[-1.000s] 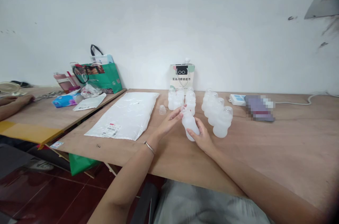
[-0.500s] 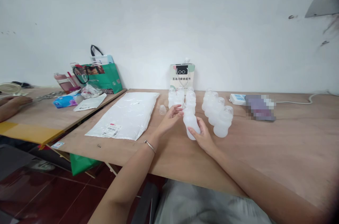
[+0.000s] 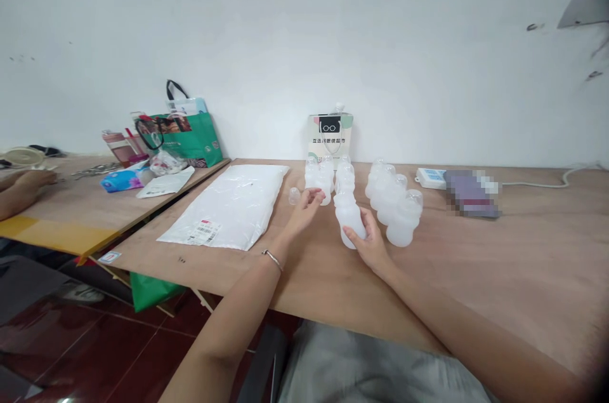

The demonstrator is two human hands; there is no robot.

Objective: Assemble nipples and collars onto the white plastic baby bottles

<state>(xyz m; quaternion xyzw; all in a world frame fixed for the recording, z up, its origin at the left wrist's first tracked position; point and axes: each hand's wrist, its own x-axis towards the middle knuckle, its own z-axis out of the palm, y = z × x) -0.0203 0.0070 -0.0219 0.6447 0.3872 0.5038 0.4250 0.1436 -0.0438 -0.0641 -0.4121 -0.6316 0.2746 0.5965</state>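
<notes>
My right hand (image 3: 373, 244) is wrapped round the lower part of a translucent white bottle (image 3: 351, 225), which stands near the front of a row. Just left of that bottle is my left hand (image 3: 307, 209), its fingers apart and nothing visible in them; the fingertips come close to other bottles behind. Whether the held bottle has a cap on is hard to make out. A small clear cap (image 3: 294, 195) lies on the table beyond my left hand. Several more white bottles (image 3: 402, 228) with clear domed caps stand in a slanting row to the right.
A white mailing bag (image 3: 228, 200) lies flat at the left. Behind the bottles stands a paper bag (image 3: 330, 136). A white box (image 3: 431, 178) and a blurred purple item (image 3: 471, 193) are at the right. Another person's hand (image 3: 35, 181) rests on the neighbouring table.
My left hand has drawn back slightly leftward from the top of the held bottle. My right hand keeps its grip. The whole view has shifted a little.
</notes>
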